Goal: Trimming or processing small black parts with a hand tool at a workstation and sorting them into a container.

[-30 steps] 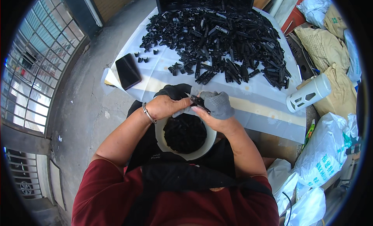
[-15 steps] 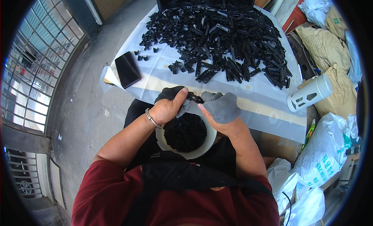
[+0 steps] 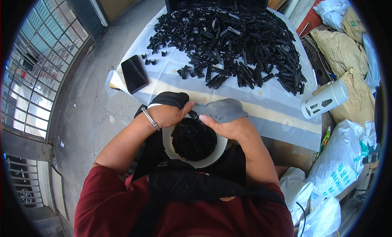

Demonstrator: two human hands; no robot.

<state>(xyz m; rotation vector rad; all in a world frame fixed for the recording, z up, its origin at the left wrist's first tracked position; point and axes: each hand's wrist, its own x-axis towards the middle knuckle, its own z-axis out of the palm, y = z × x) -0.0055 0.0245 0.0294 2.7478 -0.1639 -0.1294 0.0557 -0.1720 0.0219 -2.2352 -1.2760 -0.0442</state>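
Note:
Over a white bowl [image 3: 222, 149] in my lap, both hands grip one small black plastic part [image 3: 194, 115]. My left hand [image 3: 170, 109], in a dark glove that leaves the thumb bare, is closed on its left end. Closed on the right end is my right hand [image 3: 225, 118], in a grey dotted glove with a bare thumb. Most fingers are hidden behind the hands. Dark pieces [image 3: 193, 141] fill the bowl just below. Beyond my hands, a large heap of black plastic parts [image 3: 228, 41] covers the table's far half.
A phone [image 3: 134, 74] lies at the left of the cloth-covered table [image 3: 261, 106], near several loose black clips [image 3: 150, 62]. On the right edge rests a pale cylindrical holder [image 3: 325, 99]. Sacks [image 3: 341, 53] and white plastic bags [image 3: 339, 159] crowd the right side. A barred gate [image 3: 41, 61] stands left.
Both hands have come down and nearer to the bowl, with the black part between them. My left wrist has shifted left, and the part now tilts down toward my right thumb.

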